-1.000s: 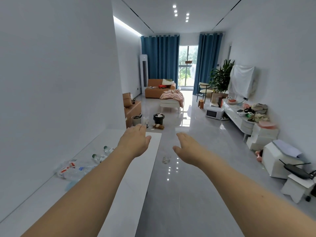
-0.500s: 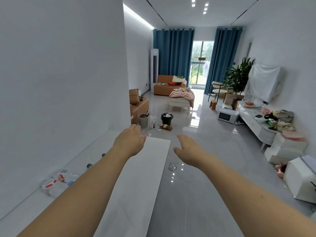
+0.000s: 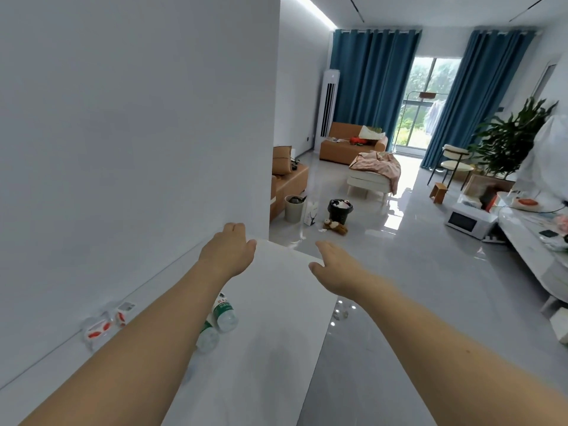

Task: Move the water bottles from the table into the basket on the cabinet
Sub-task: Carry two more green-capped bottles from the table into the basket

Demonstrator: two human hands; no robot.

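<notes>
Clear plastic water bottles lie on their sides on the long white table [image 3: 276, 318] by the left wall. Two green-labelled bottles [image 3: 223, 313] show just right of my left forearm; red-labelled bottles [image 3: 101, 325] lie against the wall. My left hand [image 3: 229, 252] is stretched out above the table's far end, fingers loosely curled, holding nothing. My right hand [image 3: 336, 267] reaches forward over the table's right edge, fingers straight, also holding nothing. No basket or cabinet top with a basket is in view.
A white wall [image 3: 138, 133] runs along the table's left side. Grey tiled floor [image 3: 384, 287] lies to the right. Further off stand a black bin [image 3: 340, 210], a grey bin [image 3: 294, 208], a daybed [image 3: 373, 176], a microwave [image 3: 468, 220] and a low white cabinet [image 3: 534, 250].
The view has swung left and down toward the table, so the green-labelled bottles show beside my left forearm. Both hands stay stretched forward and hold nothing.
</notes>
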